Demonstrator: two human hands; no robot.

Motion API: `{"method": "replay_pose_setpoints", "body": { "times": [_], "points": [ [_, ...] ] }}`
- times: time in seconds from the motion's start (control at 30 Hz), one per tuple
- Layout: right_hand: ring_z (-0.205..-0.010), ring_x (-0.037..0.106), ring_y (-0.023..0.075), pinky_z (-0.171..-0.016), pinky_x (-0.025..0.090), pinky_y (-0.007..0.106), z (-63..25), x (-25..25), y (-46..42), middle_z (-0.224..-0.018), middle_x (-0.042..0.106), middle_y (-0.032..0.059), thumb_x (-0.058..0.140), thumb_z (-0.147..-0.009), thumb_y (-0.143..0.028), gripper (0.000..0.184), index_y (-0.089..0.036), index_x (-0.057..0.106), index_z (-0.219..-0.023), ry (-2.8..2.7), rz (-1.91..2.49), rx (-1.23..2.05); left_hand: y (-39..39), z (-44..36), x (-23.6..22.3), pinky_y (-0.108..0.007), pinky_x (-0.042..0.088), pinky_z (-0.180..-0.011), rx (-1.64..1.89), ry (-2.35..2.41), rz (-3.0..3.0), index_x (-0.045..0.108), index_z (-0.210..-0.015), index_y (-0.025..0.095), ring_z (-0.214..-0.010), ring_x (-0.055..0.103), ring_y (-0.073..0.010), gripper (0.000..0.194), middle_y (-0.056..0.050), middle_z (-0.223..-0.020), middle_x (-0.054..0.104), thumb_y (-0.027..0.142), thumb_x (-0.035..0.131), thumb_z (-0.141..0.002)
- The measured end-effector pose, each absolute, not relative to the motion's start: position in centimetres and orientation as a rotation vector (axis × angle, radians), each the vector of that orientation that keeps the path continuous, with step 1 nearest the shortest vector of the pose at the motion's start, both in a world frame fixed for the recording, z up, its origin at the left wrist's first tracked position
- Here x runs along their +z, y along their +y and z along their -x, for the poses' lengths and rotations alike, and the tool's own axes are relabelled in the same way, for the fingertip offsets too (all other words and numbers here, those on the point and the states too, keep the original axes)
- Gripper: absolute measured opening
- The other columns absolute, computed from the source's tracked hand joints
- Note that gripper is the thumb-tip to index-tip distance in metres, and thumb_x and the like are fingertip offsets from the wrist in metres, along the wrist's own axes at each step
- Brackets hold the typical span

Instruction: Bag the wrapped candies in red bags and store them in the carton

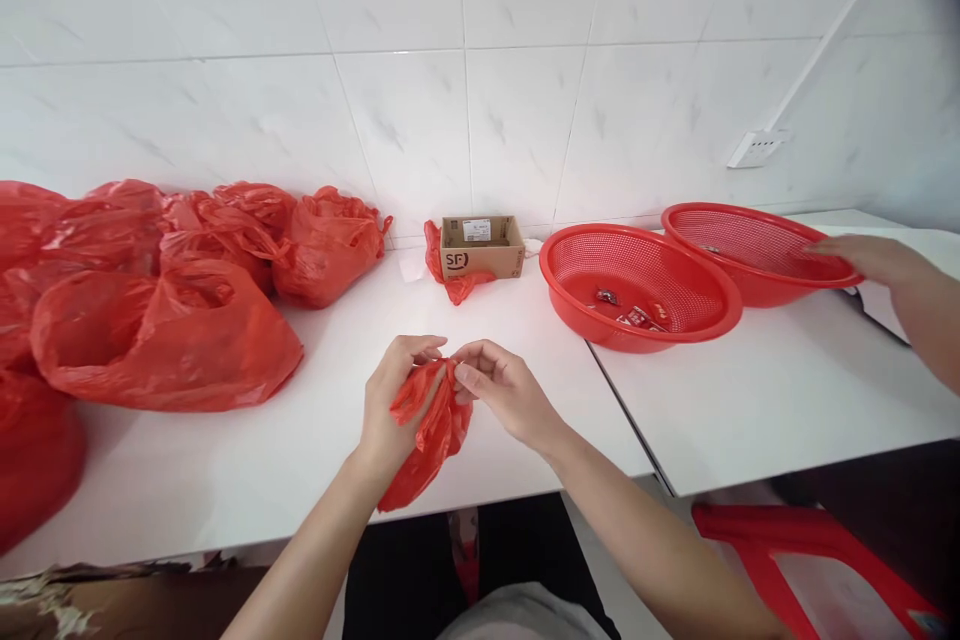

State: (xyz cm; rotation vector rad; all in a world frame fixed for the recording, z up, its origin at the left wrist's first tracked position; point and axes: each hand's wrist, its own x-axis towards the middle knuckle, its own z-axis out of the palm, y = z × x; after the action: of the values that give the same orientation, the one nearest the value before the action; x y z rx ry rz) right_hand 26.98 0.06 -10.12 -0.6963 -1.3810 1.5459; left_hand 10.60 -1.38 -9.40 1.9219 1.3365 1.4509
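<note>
Both my hands meet at the front of the white table on a crumpled red plastic bag [431, 445]. My left hand [391, 398] is curled round the left side of the bag, its fingers bent over the top. With thumb and forefinger my right hand [504, 382] pinches the gathered upper edge of the bag. The lower part of the bag hangs down near the table's front edge. What may be inside the bag is hidden.
Several filled red bags [165, 340] lie at left. By the wall stands a small cardboard box [482, 260]. Right of it are a red basket [555, 290] with small packets and a second red basket [757, 282], touched by another person's hand [874, 258]. A red stool [757, 525] stands below.
</note>
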Motion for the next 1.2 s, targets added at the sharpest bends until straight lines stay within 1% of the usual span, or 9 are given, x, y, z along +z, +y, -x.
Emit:
{"method": "replay_pose_setpoints", "body": {
  "times": [0.13, 0.27, 0.47, 0.7, 0.77, 0.83, 0.93, 1.07, 1.2],
  "points": [
    [-0.075, 0.060, 0.0125, -0.072, 0.051, 0.028, -27.6, -9.3, 0.6, -0.080, 0.062, 0.0000, 0.061, -0.086, -0.030, 0.013, -0.018, 0.064, -0.090, -1.548, 0.782, 1.427, -1.3, -9.8, -8.3, -0.029, 0.049, -0.077, 1.399, 1.268, -2.151, 0.066, -0.092, 0.023, -0.086, 0.061, -0.0165, 0.011, -0.004, -0.093, 0.063, 0.020, 0.057, -0.087],
    [-0.069, 0.056, 0.0108, -0.066, 0.046, 0.024, -27.9, -8.3, 0.8, -0.076, 0.063, -0.0017, 0.058, -0.082, -0.019, 0.007, -0.018, 0.065, -0.082, -1.748, 0.854, 1.242, -1.4, -9.2, -7.3, -0.030, 0.050, -0.073, 1.178, 1.319, -2.119, 0.066, -0.092, 0.024, -0.080, 0.064, -0.0172, 0.012, -0.004, -0.091, 0.069, 0.027, 0.055, -0.090],
    [-0.067, 0.056, 0.0109, -0.062, 0.045, 0.023, -28.2, -7.6, 1.0, -0.075, 0.063, -0.0021, 0.056, -0.080, -0.019, 0.006, -0.019, 0.062, -0.079, -1.862, 0.875, 1.188, -1.4, -9.1, -7.4, -0.027, 0.050, -0.069, 1.103, 1.333, -2.059, 0.066, -0.093, 0.024, -0.075, 0.066, -0.0155, 0.012, -0.001, -0.090, 0.072, 0.030, 0.056, -0.089],
    [-0.074, 0.057, 0.0161, -0.065, 0.043, 0.028, -28.1, -7.5, 1.2, -0.080, 0.068, 0.0033, 0.055, -0.079, -0.015, 0.012, -0.022, 0.064, -0.075, -2.060, 0.904, 0.234, -1.2, -8.9, -7.7, -0.024, 0.050, -0.068, 1.077, 1.296, -1.926, 0.063, -0.097, 0.024, -0.075, 0.066, -0.0143, 0.014, 0.000, -0.089, 0.071, 0.032, 0.055, -0.091],
    [-0.076, 0.059, 0.0154, -0.068, 0.046, 0.028, -28.1, -7.3, 1.3, -0.087, 0.069, 0.0033, 0.053, -0.082, -0.017, 0.014, -0.022, 0.066, -0.083, -2.036, 0.859, 0.346, -1.2, -9.0, -7.5, -0.024, 0.049, -0.065, 1.087, 1.311, -1.879, 0.064, -0.095, 0.023, -0.072, 0.065, -0.0141, 0.014, 0.000, -0.087, 0.071, 0.033, 0.056, -0.090],
    [-0.077, 0.061, 0.0138, -0.069, 0.049, 0.026, -28.2, -7.1, 1.3, -0.091, 0.069, 0.0023, 0.053, -0.086, -0.022, 0.013, -0.022, 0.065, -0.091, -1.976, 0.831, 0.675, -1.2, -9.1, -7.4, -0.024, 0.049, -0.063, 1.089, 1.312, -1.854, 0.064, -0.094, 0.023, -0.070, 0.065, -0.0138, 0.013, 0.000, -0.086, 0.071, 0.033, 0.058, -0.089],
    [-0.074, 0.059, 0.0124, -0.065, 0.048, 0.024, -28.3, -6.9, 1.3, -0.084, 0.066, 0.0007, 0.054, -0.091, -0.031, 0.015, -0.019, 0.062, -0.088, -1.916, 0.810, 1.065, -1.2, -8.9, -7.3, -0.023, 0.049, -0.063, 1.089, 1.301, -1.874, 0.066, -0.093, 0.022, -0.067, 0.065, -0.0132, 0.013, 0.000, -0.082, 0.072, 0.032, 0.059, -0.088],
    [-0.067, 0.050, 0.0104, -0.062, 0.040, 0.024, -29.1, -6.8, 0.7, -0.074, 0.058, -0.0025, 0.051, -0.092, -0.025, 0.014, -0.019, 0.058, -0.082, -2.034, 0.851, 1.053, -1.0, -7.2, -7.2, -0.023, 0.049, -0.063, 1.112, 1.293, -2.082, 0.071, -0.091, 0.022, -0.064, 0.065, -0.0126, 0.013, 0.000, -0.077, 0.073, 0.032, 0.063, -0.088],
    [-0.065, 0.046, 0.0098, -0.062, 0.037, 0.024, -29.1, -6.2, -0.4, -0.073, 0.055, -0.0039, 0.051, -0.092, -0.021, 0.013, -0.019, 0.054, -0.079, -2.114, 0.850, 1.084, -1.5, -4.7, -6.3, -0.026, 0.052, -0.070, 1.160, 1.303, -2.203, 0.073, -0.093, 0.024, -0.077, 0.070, -0.0168, 0.012, -0.002, -0.088, 0.076, 0.031, 0.065, -0.086]
  ]
}}
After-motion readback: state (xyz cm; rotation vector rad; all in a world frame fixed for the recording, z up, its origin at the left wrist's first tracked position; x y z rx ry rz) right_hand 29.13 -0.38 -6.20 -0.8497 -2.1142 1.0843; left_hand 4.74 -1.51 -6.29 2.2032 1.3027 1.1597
